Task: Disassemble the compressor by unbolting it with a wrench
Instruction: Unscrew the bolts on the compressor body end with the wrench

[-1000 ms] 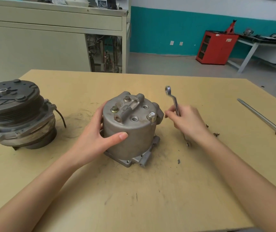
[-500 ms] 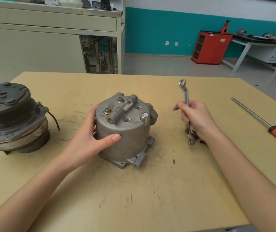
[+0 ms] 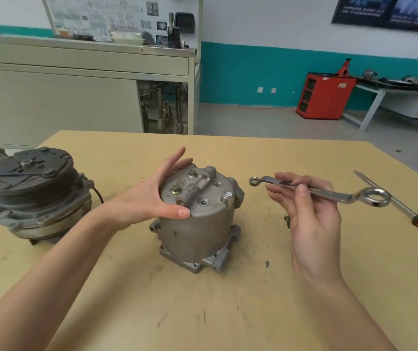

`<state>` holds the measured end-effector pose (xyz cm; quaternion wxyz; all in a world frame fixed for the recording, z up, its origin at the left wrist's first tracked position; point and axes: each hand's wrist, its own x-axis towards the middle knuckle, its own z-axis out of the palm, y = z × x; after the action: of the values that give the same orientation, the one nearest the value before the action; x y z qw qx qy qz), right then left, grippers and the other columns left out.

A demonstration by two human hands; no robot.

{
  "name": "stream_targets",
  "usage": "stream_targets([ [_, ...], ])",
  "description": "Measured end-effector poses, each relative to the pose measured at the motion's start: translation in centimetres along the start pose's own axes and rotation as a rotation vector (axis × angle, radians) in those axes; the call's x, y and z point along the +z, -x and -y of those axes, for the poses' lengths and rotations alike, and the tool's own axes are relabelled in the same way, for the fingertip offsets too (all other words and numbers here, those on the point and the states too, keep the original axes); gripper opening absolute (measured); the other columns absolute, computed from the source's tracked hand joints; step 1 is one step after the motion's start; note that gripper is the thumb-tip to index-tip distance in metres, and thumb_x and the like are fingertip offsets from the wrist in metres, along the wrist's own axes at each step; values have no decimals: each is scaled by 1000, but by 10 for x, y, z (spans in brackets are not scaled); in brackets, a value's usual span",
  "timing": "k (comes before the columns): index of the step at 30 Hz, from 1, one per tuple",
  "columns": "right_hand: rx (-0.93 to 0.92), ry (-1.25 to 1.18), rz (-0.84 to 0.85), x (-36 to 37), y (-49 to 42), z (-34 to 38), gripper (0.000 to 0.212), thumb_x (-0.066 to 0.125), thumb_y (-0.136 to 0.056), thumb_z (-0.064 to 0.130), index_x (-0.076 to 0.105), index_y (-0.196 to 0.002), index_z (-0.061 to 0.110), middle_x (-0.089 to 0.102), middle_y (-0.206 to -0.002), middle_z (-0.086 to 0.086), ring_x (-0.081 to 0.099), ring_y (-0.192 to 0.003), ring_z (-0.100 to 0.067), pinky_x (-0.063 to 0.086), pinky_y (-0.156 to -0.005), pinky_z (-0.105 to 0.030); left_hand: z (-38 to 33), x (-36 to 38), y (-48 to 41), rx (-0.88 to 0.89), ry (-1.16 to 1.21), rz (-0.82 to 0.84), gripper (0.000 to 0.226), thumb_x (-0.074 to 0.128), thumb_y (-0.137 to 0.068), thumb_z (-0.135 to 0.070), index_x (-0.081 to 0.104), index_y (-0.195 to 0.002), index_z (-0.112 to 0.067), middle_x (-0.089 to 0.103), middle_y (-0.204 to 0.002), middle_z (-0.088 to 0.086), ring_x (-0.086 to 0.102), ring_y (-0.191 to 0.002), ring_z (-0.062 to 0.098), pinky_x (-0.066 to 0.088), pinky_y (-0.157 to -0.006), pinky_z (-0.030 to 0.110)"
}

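A grey metal compressor body (image 3: 197, 224) stands upright in the middle of the wooden table (image 3: 203, 312). Bolts sit on its top face, one raised at the right (image 3: 228, 197). My left hand (image 3: 152, 196) rests on the compressor's top left edge, thumb at the front, fingers spread behind. To the right of the compressor, my right hand (image 3: 306, 211) holds a double ring wrench (image 3: 324, 192) lifted off the table and lying nearly level. The wrench's small ring (image 3: 254, 181) points toward the compressor, a short gap away from it.
The compressor's clutch and pulley part (image 3: 30, 191) sits at the table's left. A screwdriver with a red handle (image 3: 405, 211) lies at the right edge. A loose bolt (image 3: 287, 221) lies behind my right hand. A cabinet, red cart and bench stand beyond the table.
My right hand has lifted the wrench from upright on the table to nearly level, small ring toward the compressor. My left hand shifted from the compressor's side up to its top edge.
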<state>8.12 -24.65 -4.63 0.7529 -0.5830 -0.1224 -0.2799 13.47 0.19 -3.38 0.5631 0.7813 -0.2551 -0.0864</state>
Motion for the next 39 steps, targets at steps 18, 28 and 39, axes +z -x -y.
stream_targets([
  [18,-264,-27,45,10,44,29,17,49,-98,33,63,-96,22,70,-102,-8,72,-87,-27,56,-75,-28,-48,38,4,-86,-616,183,122,71,-52,-71,-12,-140,-59,-20,-154,-33,-18,-146,7,3,-123,43],
  [28,-276,11,100,3,65,11,22,40,-97,12,60,-99,20,68,-108,-4,70,-95,-28,57,-79,-31,-41,55,0,-9,-669,-23,106,79,-57,-65,28,-146,-40,29,-135,-28,41,-121,-2,34,-95,14],
  [39,-149,-112,57,-2,57,6,28,41,-91,14,68,-93,24,69,-100,-13,69,-86,-36,55,-77,-35,-37,98,47,251,-1054,-460,55,57,-84,-50,61,-130,-21,39,-153,7,30,-141,42,28,-102,75],
])
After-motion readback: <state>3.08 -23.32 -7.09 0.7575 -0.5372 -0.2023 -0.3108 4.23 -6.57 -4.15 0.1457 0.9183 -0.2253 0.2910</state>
